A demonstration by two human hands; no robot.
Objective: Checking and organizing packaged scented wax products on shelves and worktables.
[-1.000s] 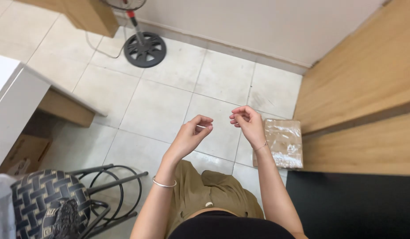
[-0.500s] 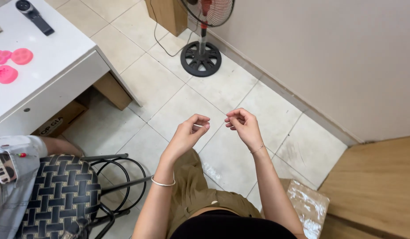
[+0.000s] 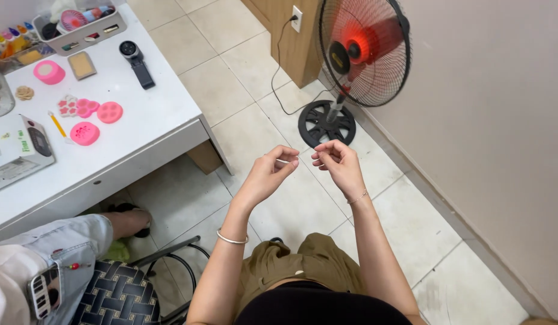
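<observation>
My left hand [image 3: 270, 174] and my right hand [image 3: 338, 161] are raised in front of me over the tiled floor, fingertips close together. A thin pale stick or strand [image 3: 283, 160] is pinched in my left fingers and points toward the right hand. My right fingers are curled and pinched; whether they grip the same strand is too fine to tell. A silver bangle [image 3: 232, 238] circles my left wrist and a thin bracelet [image 3: 357, 197] my right. My olive trousers [image 3: 303, 265] show below.
A black and red standing fan [image 3: 358, 54] stands ahead by the beige wall. A white table [image 3: 146, 129] at the left carries pink round moulds [image 3: 86, 132], a tray of craft items [image 3: 80, 24] and a black device [image 3: 136, 55]. Another seated person's leg in jeans [image 3: 56, 247] and a woven chair [image 3: 119, 295] are at lower left.
The view has swung left and up: the wooden furniture and plastic bag left the frame, the fan and the white table came in. Both hands keep the same pinched pose.
</observation>
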